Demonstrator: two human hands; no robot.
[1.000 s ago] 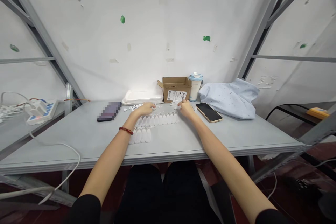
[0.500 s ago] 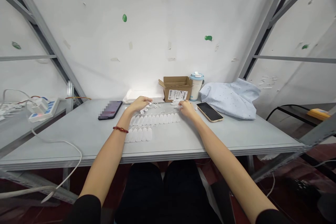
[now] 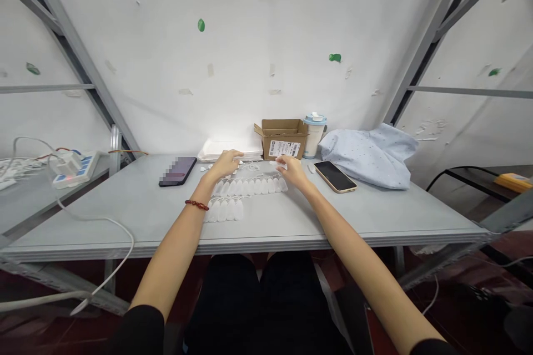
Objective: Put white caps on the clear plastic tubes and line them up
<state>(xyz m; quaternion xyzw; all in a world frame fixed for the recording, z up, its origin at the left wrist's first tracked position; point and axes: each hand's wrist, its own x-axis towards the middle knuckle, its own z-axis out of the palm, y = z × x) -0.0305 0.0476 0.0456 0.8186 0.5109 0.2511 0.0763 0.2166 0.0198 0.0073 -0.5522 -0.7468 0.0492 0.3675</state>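
Observation:
White oval tags with strings lie in a long upper row [image 3: 254, 187] and a shorter lower row [image 3: 225, 211] on the grey table. My left hand [image 3: 225, 165] hovers at the left end of the upper row, fingers stretched and apart over small white pieces with cords [image 3: 250, 166]. Its lower fingers are partly hidden, and I see nothing held in it. At the row's right end, my right hand [image 3: 293, 172] has thumb and forefinger parted beside a small white piece [image 3: 273, 163]. Whether they touch it is too small to tell.
Behind the hands stand a stack of white sheets [image 3: 233, 148], an open cardboard box [image 3: 283, 138] and a lidded cup [image 3: 313, 136]. A phone [image 3: 335, 176] and pale blue cloth [image 3: 370, 155] are to the right. Another phone [image 3: 178, 172] lies left, near a white cable [image 3: 104, 224].
My right hand has shifted slightly left, and its thumb and forefinger have spread. My left hand has moved a little to the right. The view has shifted slightly.

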